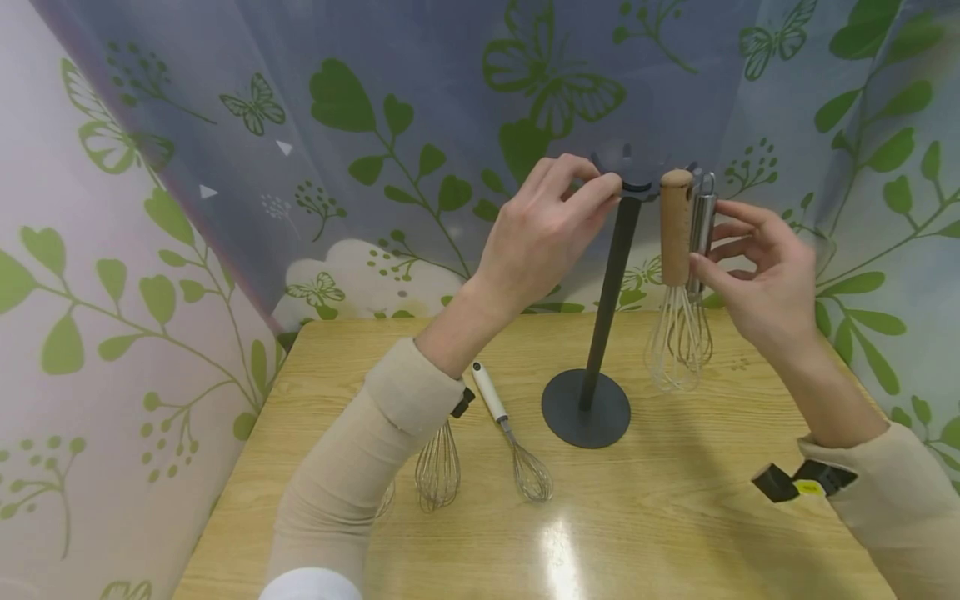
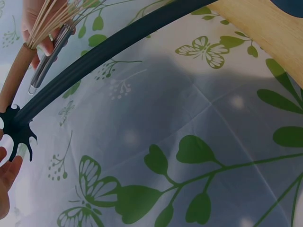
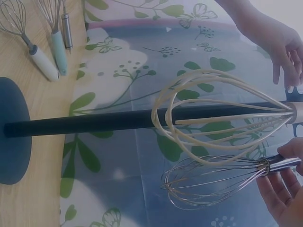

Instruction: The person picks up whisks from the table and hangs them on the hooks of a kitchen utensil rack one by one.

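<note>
A dark utensil stand (image 1: 611, 300) rises upright from a round base, with a ring of hooks at its top. My left hand (image 1: 551, 221) pinches a hook at the left of this crown. On the crown's right side hangs a whisk with a wooden handle (image 1: 677, 229) and pale wires. Beside it is a steel whisk (image 3: 208, 182), upright with its wires down. My right hand (image 1: 776, 279) grips its metal handle (image 1: 703, 221) between thumb and fingers. The handle's loop sits right at a hook. In the left wrist view, left fingertips (image 2: 10, 172) meet the hooks.
On the wooden table (image 1: 315, 400) lie a white-handled whisk (image 1: 491, 392), a mint-handled whisk (image 3: 59, 52) and one with a metal handle (image 3: 66, 30). My left forearm partly covers them in the head view. A patterned curtain (image 1: 420, 108) hangs behind the table.
</note>
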`<state>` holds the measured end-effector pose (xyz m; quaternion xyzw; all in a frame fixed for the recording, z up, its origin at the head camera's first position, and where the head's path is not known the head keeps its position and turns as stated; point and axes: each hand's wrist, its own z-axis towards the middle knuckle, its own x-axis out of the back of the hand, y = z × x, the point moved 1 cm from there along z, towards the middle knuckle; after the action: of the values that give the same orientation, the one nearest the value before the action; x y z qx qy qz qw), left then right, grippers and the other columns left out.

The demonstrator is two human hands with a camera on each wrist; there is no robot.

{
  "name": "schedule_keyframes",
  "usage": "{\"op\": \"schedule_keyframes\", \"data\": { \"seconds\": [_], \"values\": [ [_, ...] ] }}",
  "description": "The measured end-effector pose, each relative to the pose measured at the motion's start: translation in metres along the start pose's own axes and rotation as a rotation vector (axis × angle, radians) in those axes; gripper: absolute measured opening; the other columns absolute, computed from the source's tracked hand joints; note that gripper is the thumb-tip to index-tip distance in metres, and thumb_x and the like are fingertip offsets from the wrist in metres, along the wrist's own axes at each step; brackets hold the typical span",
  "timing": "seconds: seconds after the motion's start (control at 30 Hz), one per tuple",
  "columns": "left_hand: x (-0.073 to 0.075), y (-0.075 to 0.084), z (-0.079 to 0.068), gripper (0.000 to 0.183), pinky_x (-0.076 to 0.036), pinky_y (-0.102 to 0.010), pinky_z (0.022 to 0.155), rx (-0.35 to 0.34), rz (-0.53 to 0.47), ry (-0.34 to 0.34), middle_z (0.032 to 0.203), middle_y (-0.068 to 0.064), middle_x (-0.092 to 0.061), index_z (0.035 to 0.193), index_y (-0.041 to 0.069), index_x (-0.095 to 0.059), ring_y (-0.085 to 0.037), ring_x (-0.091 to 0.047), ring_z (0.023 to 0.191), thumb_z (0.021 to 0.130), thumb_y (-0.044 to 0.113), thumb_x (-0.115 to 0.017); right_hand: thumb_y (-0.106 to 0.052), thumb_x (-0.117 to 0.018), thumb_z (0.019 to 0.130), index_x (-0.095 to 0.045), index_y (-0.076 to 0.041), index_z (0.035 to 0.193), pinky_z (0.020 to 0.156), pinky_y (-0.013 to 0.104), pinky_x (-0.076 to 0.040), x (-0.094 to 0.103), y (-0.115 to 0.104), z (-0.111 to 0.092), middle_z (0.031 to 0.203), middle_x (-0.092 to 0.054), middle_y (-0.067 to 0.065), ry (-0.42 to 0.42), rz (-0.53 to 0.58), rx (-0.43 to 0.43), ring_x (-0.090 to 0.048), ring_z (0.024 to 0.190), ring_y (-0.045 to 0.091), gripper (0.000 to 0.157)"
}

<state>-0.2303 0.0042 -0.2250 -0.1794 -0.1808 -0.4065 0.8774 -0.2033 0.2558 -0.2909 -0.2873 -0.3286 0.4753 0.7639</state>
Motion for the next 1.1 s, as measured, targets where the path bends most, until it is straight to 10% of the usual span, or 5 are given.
{"op": "schedule_keyframes", "data": {
  "seconds": [1.1],
  "values": [
    [-0.002, 0.001, -0.001, 0.034, -0.059, -0.027, 0.078, 0.0, 0.002, 0.014, 0.109, -0.01, -0.07, 0.111, 0.011, -0.076, -0.024, -0.065, 0.098, 0.114, 0.026, -0.046, 0.014, -0.074, 0.086, -0.068, -0.008, 0.138, 0.069, 0.005, -0.056, 0.003, -0.013, 0.009, 0.104, -0.067, -0.021, 0.008, -0.036, 0.109, -0.066, 0.085, -0.005, 0.057]
  ]
}}
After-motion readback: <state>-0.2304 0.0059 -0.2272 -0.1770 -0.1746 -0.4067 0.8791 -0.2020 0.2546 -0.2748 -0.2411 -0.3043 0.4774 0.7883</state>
